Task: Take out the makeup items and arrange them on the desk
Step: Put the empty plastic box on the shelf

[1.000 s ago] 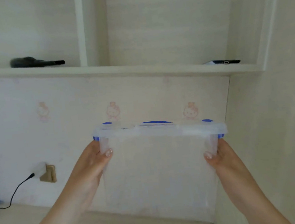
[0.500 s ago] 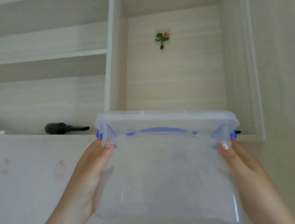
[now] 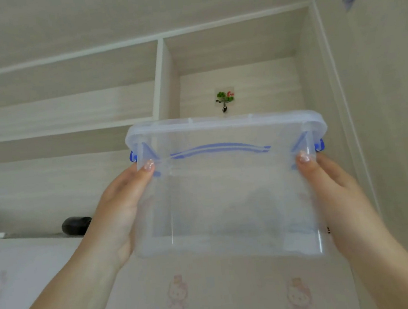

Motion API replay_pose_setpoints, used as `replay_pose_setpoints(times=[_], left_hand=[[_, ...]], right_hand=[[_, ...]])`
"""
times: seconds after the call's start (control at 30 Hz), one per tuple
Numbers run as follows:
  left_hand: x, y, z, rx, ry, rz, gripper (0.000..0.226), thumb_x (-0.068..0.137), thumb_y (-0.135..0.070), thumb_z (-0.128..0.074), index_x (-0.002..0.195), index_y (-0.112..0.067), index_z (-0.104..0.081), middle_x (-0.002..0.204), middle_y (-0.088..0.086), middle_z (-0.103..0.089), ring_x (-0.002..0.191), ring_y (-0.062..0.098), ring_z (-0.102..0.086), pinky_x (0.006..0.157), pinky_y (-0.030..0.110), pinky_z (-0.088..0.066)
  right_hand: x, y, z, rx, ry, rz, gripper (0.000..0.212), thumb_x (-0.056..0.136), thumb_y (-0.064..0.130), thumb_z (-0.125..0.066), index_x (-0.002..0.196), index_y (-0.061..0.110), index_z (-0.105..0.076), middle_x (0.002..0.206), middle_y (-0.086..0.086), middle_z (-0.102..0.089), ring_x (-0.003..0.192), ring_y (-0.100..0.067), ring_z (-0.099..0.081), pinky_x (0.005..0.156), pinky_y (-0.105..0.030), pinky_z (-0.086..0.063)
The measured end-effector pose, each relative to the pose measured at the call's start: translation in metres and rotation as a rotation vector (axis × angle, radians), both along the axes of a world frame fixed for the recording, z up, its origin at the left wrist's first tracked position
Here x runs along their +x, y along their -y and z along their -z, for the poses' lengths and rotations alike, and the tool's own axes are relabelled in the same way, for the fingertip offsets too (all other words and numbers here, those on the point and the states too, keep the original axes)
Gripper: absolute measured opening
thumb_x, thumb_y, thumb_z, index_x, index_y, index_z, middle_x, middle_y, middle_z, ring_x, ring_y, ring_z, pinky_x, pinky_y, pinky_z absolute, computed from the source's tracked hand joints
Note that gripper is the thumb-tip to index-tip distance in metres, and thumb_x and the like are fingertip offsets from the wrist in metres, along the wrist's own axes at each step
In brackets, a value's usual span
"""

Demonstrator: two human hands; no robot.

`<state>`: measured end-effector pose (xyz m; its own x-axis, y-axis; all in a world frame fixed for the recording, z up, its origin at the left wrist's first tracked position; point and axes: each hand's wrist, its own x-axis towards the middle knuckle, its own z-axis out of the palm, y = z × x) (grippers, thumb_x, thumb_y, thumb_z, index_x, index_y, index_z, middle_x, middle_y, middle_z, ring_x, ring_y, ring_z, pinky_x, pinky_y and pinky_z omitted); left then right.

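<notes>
Head view: clear lidded box (image 3: 228, 197) held between left hand (image 3: 120, 214) and right hand (image 3: 340, 197), each grip clasping one end.

The dark object (image 3: 75, 226) on the shelf (image 3: 29, 237) is partly hidden behind the left wrist. The box (image 3: 227, 189) hides both hands' fingers, thumbs excepted.

Flower wall hook (image 3: 225, 99); black object (image 3: 76, 226) on shelf (image 3: 63, 131), cartoon stickers (image 3: 298, 298)
</notes>
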<state>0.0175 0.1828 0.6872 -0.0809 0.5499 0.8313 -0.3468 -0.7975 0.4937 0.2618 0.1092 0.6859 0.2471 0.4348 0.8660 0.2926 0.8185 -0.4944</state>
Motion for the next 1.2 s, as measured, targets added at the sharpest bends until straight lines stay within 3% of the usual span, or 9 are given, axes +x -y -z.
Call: replay_pose_setpoints(times=[0.1, 0.27, 0.37, 0.43, 0.5, 0.7, 0.87, 1.0, 1.2], left_hand=[[0.006, -0.013, -0.021, 0.019, 0.015, -0.061, 0.02, 0.09, -0.034, -0.055, 0.079, -0.029, -0.071, 0.079, -0.022, -0.073, 0.072, -0.013, -0.065, 0.074, 0.021, -0.049], [0.021, -0.049, -0.041, 0.032, -0.043, -0.103, 0.017, 0.094, -0.031, -0.052, 0.09, -0.026, -0.067, 0.082, -0.021, -0.073, 0.077, -0.012, -0.065, 0.069, 0.014, -0.049], [0.025, -0.081, -0.039, -0.022, -0.093, -0.196, 0.021, 0.092, -0.037, -0.055, 0.093, -0.025, -0.071, 0.099, -0.01, -0.073, 0.095, 0.005, -0.066, 0.091, 0.031, -0.05], [0.03, -0.098, -0.035, -0.056, -0.082, -0.251, 0.026, 0.091, -0.039, -0.056, 0.091, -0.018, -0.072, 0.099, 0.001, -0.073, 0.094, 0.015, -0.066, 0.093, 0.041, -0.049], [0.036, -0.112, -0.028, -0.08, -0.057, -0.315, 0.031, 0.091, -0.04, -0.055, 0.09, -0.013, -0.07, 0.094, 0.007, -0.072, 0.086, 0.02, -0.062, 0.085, 0.04, -0.05], [0.05, -0.136, -0.016, -0.076, -0.07, -0.471, 0.03, 0.097, -0.035, -0.043, 0.103, -0.016, -0.065, 0.092, -0.002, -0.063, 0.083, 0.015, -0.055, 0.067, 0.023, -0.04], [0.056, -0.157, -0.003, -0.108, -0.167, -0.437, 0.044, 0.1, -0.038, -0.033, 0.144, -0.035, -0.033, 0.133, -0.016, -0.046, 0.124, 0.009, -0.041, 0.097, 0.023, -0.026], [0.055, -0.169, -0.004, -0.125, -0.204, -0.429, 0.044, 0.1, -0.033, -0.034, 0.144, -0.033, -0.032, 0.14, -0.011, -0.045, 0.132, 0.013, -0.039, 0.096, 0.021, -0.024], [0.05, -0.184, 0.0, -0.096, -0.206, -0.425, 0.04, 0.098, -0.036, -0.036, 0.138, -0.035, -0.042, 0.131, -0.016, -0.052, 0.122, 0.007, -0.045, 0.097, 0.023, -0.029]], right_hand=[[0.004, -0.011, -0.021, 0.059, -0.002, 0.016, 0.02, 0.089, 0.048, -0.054, 0.105, 0.041, -0.064, 0.103, 0.02, -0.071, 0.101, -0.005, -0.066, 0.095, -0.038, -0.048], [0.016, -0.053, -0.038, 0.09, -0.014, 0.045, 0.034, 0.085, 0.052, -0.052, 0.113, 0.035, -0.061, 0.112, 0.014, -0.069, 0.109, -0.007, -0.062, 0.103, -0.04, -0.043], [0.024, -0.081, -0.034, 0.046, -0.026, 0.076, 0.045, 0.083, 0.055, -0.052, 0.12, 0.03, -0.057, 0.122, 0.01, -0.064, 0.116, -0.007, -0.057, 0.105, -0.036, -0.041], [0.027, -0.1, -0.03, 0.006, -0.033, 0.115, 0.053, 0.079, 0.061, -0.05, 0.123, 0.032, -0.055, 0.123, 0.012, -0.063, 0.119, -0.008, -0.055, 0.106, -0.039, -0.04], [0.028, -0.114, -0.024, -0.031, -0.022, 0.142, 0.045, 0.085, 0.057, -0.05, 0.122, 0.032, -0.055, 0.12, 0.012, -0.064, 0.117, -0.01, -0.056, 0.106, -0.042, -0.041], [0.03, -0.142, -0.018, -0.128, 0.03, 0.204, 0.044, 0.091, 0.05, -0.044, 0.129, 0.028, -0.05, 0.126, 0.01, -0.059, 0.121, -0.012, -0.051, 0.091, -0.027, -0.037], [0.029, -0.161, -0.017, -0.23, 0.068, 0.209, 0.05, 0.095, 0.049, -0.039, 0.142, 0.033, -0.034, 0.126, 0.014, -0.046, 0.114, -0.008, -0.044, 0.089, -0.024, -0.029], [0.028, -0.171, -0.016, -0.261, 0.058, 0.207, 0.045, 0.096, 0.041, -0.04, 0.14, 0.033, -0.034, 0.12, 0.014, -0.051, 0.102, -0.009, -0.046, 0.086, -0.025, -0.03], [0.028, -0.174, -0.015, -0.255, 0.078, 0.198, 0.046, 0.096, 0.034, -0.042, 0.141, 0.032, -0.031, 0.116, 0.016, -0.048, 0.1, -0.008, -0.047, 0.084, -0.023, -0.029]])
